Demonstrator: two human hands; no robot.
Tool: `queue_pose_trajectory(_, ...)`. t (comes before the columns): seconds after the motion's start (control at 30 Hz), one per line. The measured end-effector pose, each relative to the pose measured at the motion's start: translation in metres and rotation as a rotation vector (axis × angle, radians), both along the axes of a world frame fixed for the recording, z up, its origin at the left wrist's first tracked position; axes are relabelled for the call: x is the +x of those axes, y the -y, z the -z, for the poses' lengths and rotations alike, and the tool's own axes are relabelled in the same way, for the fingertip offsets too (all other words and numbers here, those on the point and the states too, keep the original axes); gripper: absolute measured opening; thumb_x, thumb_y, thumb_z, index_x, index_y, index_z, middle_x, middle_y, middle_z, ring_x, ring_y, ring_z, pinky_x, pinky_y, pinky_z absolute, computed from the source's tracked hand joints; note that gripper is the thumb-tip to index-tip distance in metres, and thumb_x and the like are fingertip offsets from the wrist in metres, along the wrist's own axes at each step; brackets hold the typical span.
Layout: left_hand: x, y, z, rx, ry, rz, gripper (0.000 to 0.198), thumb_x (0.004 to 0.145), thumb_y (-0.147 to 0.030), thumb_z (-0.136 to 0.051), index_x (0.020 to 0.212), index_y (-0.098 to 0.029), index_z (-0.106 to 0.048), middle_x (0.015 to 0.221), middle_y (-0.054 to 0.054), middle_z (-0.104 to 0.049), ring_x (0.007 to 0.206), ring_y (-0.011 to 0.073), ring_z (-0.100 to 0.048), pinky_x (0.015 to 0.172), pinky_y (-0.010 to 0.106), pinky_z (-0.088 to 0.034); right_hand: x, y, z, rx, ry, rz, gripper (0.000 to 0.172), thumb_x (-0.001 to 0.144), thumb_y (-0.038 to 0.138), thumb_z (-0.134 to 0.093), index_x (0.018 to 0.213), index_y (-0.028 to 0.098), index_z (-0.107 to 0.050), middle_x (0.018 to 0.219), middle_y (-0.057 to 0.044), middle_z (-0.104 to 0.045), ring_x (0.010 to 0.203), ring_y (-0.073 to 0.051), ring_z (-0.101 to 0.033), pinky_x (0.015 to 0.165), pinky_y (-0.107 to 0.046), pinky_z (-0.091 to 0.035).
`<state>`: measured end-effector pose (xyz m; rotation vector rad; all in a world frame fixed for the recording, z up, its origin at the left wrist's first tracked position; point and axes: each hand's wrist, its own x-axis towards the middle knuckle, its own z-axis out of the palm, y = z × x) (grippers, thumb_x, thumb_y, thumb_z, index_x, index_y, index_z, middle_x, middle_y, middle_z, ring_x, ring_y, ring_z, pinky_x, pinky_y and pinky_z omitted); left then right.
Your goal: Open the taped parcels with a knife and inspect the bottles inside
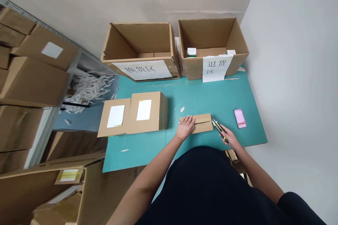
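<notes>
Left grip [185, 127] open, palm flat on a small cardboard box [202, 123], right grip [229, 137] closed around a yellow-and-black utility knife [219, 130], blade tip at the box's 3 o'clock end

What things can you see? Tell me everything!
Work mat: 1, teal, centre
Open cardboard boxes: 2, brown, far mat edge
Labelled cartons: 2, brown, left on mat
Small cardboard box: 1, brown, under left hand
Utility knife: 1, yellow and black, in right hand
Blurred packet: 1, pink, right on mat
Shelved cartons: many, brown, far left
Paper strips: a heap, white, left of mat
Left hand: 1, on small box
Right hand: 1, gripping knife
</notes>
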<state>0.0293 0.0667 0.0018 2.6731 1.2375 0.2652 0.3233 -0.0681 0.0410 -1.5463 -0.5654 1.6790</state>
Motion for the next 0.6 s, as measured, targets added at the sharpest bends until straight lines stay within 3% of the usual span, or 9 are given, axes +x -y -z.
queue_pose_trajectory(0.27, 0.002, 0.002, -0.006, -0.003, 0.016, -0.010, 0.038, 0.095, -0.023, -0.049, 0.131, -0.021, -0.063, 0.139, 0.014, -0.062, 0.132, 0.0288, -0.055, 0.111, 0.048, -0.042, 0.021, -0.005, 0.001, -0.018, 0.075, -0.135, 0.083, 0.079, 0.054, -0.069, 0.152, 0.025, -0.042, 0.078, 0.002, -0.065, 0.043, -0.007, -0.048, 0.034, -0.017, -0.031)
queue_pose_trajectory(0.6, 0.002, 0.001, -0.011, -0.001, 0.047, -0.001, 0.037, 0.094, -0.022, -0.052, 0.130, -0.023, -0.063, 0.137, 0.014, -0.062, 0.129, 0.0290, -0.054, 0.108, 0.047, -0.039, 0.061, -0.037, -0.014, -0.048, 0.209, -0.421, 0.073, 0.082, 0.045, -0.068, 0.150, 0.028, -0.047, 0.081, 0.001, -0.069, 0.046, -0.007, -0.051, 0.036, -0.017, -0.035)
